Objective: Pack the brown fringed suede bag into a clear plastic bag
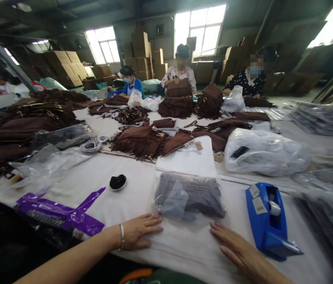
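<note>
A dark bag in a clear plastic sleeve (196, 197) lies flat on the pale tabletop (86, 181) in front of me. My left hand (142, 232) rests palm down with its fingers spread near the sleeve's lower left corner and holds nothing. On the other side, my right hand (234, 242) is also low over the table, fingers stretched toward the sleeve's lower right edge, with nothing in it. A blue tape dispenser (255, 225) stands to the right of my right hand. Behind the sleeve lies a white printed sheet (184, 159).
Brown fringed bags (139, 142) lie across the middle, with more piled at the left (36, 122). Purple tape (54, 209), a small black item (118, 182) and a white plastic bag (263, 152) are nearby. Across the table several people work, one in blue (135, 87).
</note>
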`<state>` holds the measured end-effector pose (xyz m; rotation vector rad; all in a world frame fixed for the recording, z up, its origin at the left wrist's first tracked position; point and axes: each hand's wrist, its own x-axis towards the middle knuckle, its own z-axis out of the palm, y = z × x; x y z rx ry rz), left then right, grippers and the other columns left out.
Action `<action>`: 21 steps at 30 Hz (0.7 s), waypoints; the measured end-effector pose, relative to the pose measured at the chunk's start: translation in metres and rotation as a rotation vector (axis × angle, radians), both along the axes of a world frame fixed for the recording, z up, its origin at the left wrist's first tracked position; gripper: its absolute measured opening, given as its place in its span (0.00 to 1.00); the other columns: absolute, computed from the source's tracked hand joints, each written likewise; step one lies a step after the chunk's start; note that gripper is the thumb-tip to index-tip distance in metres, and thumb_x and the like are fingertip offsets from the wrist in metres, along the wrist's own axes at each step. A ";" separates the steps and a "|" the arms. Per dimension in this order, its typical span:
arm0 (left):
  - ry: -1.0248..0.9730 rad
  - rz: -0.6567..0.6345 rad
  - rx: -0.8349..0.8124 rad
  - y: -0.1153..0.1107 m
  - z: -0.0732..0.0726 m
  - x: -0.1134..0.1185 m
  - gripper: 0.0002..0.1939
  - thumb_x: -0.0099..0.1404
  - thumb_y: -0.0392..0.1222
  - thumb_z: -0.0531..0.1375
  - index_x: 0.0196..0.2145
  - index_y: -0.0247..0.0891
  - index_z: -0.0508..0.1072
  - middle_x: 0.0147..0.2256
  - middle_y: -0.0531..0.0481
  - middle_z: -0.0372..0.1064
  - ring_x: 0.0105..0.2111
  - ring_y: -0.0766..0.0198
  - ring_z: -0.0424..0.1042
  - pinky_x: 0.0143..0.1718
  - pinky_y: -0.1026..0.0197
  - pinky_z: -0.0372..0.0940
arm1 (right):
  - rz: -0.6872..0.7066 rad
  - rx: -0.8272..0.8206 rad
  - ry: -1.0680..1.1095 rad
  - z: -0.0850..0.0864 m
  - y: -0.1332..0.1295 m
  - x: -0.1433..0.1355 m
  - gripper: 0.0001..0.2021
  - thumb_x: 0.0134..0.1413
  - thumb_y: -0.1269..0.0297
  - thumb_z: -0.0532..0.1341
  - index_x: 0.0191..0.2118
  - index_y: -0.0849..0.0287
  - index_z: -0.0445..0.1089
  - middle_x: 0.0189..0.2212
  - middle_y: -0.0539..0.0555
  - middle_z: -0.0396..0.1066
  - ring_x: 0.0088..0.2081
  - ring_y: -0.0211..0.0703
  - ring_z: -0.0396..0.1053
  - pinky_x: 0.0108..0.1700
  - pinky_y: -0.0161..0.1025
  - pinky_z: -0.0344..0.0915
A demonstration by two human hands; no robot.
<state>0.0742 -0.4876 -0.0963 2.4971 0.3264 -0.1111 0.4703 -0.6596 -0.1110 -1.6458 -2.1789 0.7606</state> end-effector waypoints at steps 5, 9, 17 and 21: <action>-0.083 0.072 -0.040 0.001 -0.002 -0.013 0.38 0.57 0.54 0.63 0.61 0.44 0.54 0.60 0.42 0.54 0.60 0.52 0.55 0.61 0.49 0.49 | 0.115 -0.143 -0.006 -0.020 0.000 0.043 0.36 0.53 0.51 0.62 0.64 0.46 0.45 0.63 0.48 0.42 0.63 0.50 0.40 0.64 0.48 0.44; -0.301 0.471 -0.048 -0.005 -0.030 -0.001 0.16 0.68 0.50 0.50 0.46 0.42 0.71 0.46 0.46 0.72 0.48 0.59 0.69 0.53 0.55 0.60 | 0.015 -0.050 -0.016 -0.033 -0.002 0.045 0.35 0.49 0.61 0.62 0.63 0.48 0.51 0.61 0.49 0.51 0.61 0.50 0.49 0.62 0.47 0.50; -0.401 1.237 0.067 -0.017 -0.051 0.033 0.24 0.67 0.58 0.44 0.22 0.39 0.61 0.17 0.58 0.55 0.19 0.68 0.59 0.24 0.66 0.56 | -0.608 0.231 0.023 -0.090 -0.005 -0.010 0.25 0.59 0.44 0.47 0.34 0.56 0.74 0.27 0.56 0.72 0.29 0.52 0.71 0.30 0.43 0.69; -0.306 1.265 0.119 -0.011 -0.046 0.025 0.22 0.67 0.58 0.47 0.25 0.39 0.64 0.17 0.58 0.55 0.18 0.67 0.59 0.23 0.65 0.53 | -0.595 0.193 -0.191 -0.108 -0.034 -0.024 0.24 0.61 0.49 0.43 0.42 0.53 0.74 0.30 0.56 0.73 0.27 0.52 0.72 0.21 0.41 0.66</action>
